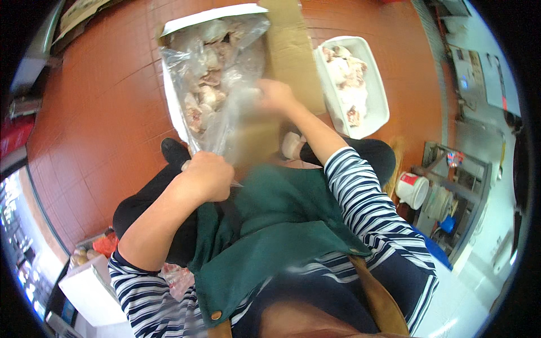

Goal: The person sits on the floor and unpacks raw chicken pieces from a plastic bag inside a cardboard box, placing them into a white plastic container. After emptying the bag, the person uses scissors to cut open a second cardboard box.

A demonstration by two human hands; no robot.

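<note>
My left hand (210, 174) is closed on the gathered near edge of a clear plastic bag (228, 120), just in front of my apron. Blurred, my right hand (275, 98) has its fingers curled on the bag's right side. This bag lines an open cardboard box (293, 55) that lies on the floor before me. Inside are several pale pieces of raw meat (212, 97), perhaps frozen poultry, partly covered by the plastic. To the right of the box stands a white plastic tub (382, 99) with more pale meat pieces (348, 76) in it.
Reddish-brown tiles (101, 84) cover the floor. At right a metal rack (473, 190) stands near a white bucket (412, 190). A white box (91, 291) and a red plastic bag (105, 243) are at lower left. My shoes (174, 152) flank the box's near end.
</note>
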